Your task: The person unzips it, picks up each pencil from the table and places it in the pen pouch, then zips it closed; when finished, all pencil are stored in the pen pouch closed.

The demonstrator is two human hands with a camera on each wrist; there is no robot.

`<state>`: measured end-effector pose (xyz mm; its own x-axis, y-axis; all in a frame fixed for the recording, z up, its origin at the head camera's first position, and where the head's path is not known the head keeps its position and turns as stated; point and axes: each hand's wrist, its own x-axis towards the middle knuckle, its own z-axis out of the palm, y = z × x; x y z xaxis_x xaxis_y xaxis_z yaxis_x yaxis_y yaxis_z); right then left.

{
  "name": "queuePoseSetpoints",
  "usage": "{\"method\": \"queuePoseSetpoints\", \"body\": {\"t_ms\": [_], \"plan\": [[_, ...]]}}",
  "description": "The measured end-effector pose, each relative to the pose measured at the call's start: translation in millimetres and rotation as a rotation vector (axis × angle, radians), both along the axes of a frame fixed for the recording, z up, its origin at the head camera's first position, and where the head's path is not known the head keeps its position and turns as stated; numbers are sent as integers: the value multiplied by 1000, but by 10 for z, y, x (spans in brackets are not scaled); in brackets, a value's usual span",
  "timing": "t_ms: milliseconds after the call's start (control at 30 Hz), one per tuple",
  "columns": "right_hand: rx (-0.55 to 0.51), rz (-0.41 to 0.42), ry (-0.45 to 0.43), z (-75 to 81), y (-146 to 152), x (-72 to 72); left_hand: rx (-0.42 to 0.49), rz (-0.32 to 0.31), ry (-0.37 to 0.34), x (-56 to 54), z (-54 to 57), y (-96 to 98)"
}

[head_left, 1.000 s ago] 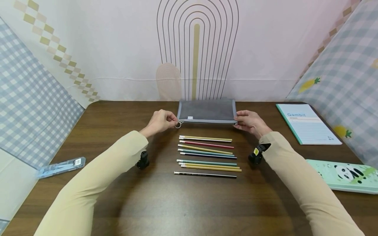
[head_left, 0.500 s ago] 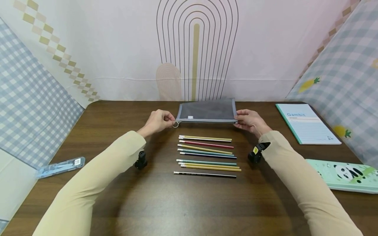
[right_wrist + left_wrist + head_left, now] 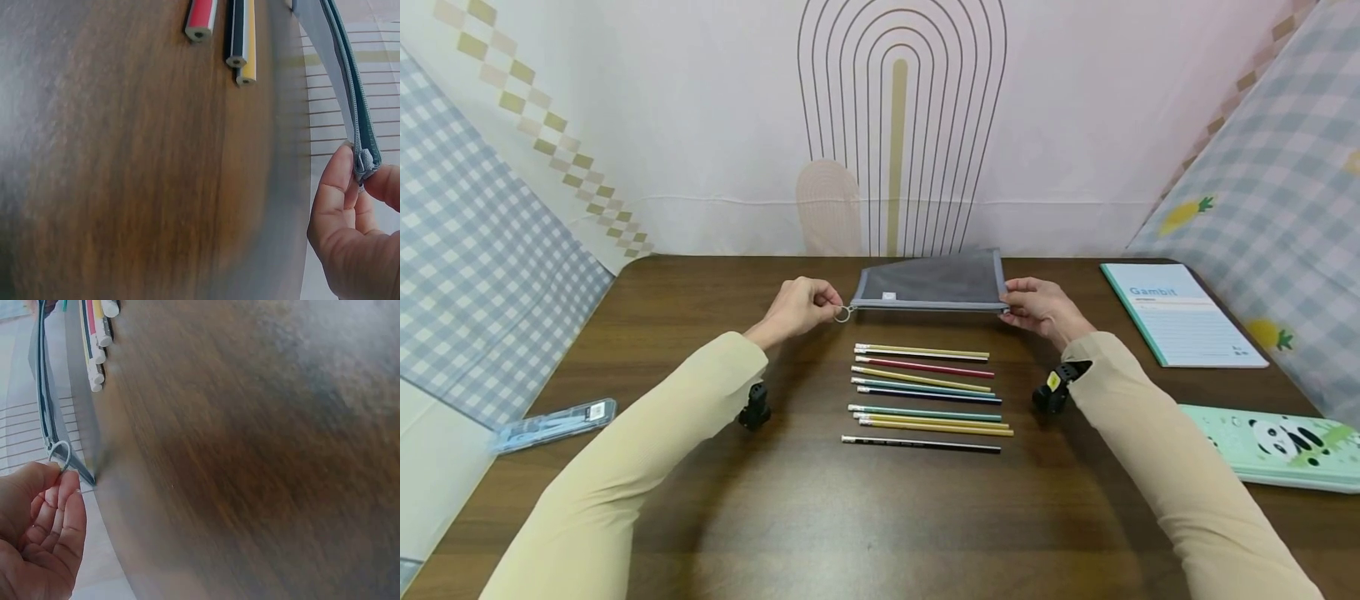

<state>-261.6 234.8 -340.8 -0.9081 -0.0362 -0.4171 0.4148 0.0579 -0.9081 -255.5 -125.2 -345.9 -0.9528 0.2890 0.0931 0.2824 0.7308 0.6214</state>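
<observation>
A grey zipper pouch (image 3: 936,279) is held by both hands at the far side of the table, its zipper edge facing me. My left hand (image 3: 797,308) pinches a small metal ring (image 3: 61,453) at the pouch's left corner between thumb and fingertips. At the right corner, my right hand (image 3: 1037,308) pinches the zipper's end, where the slider (image 3: 364,161) shows by the thumb. The pouch's far edge slopes down toward the left. In front of it several pencils (image 3: 925,367) lie side by side, eraser ends to the left.
A notebook (image 3: 1183,317) lies at the far right, with a green panda pencil case (image 3: 1285,450) nearer me. On the left is a clear blue plastic case (image 3: 561,425). A patterned cloth (image 3: 722,150) hangs behind the table's back edge.
My left hand has drawn slightly left with the ring. The pouch's far left corner has sunk, so its far edge now slants. My right hand has shifted slightly right; the pencils stay put.
</observation>
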Motion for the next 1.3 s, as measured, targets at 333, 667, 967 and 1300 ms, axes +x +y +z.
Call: {"method": "queuePoseSetpoints", "body": {"t_ms": [333, 667, 967, 1300], "plan": [[-24, 2, -4, 0, 30, 7, -6, -18, 12, 4, 23, -25], [0, -13, -12, -9, 36, 30, 89, 9, -116, -8, -16, 13], [3, -7, -23, -10, 11, 30, 213, 88, -318, -74, -43, 15], [-8, -21, -6, -3, -5, 54, 483, 148, -444, -199, -70, 145]]}}
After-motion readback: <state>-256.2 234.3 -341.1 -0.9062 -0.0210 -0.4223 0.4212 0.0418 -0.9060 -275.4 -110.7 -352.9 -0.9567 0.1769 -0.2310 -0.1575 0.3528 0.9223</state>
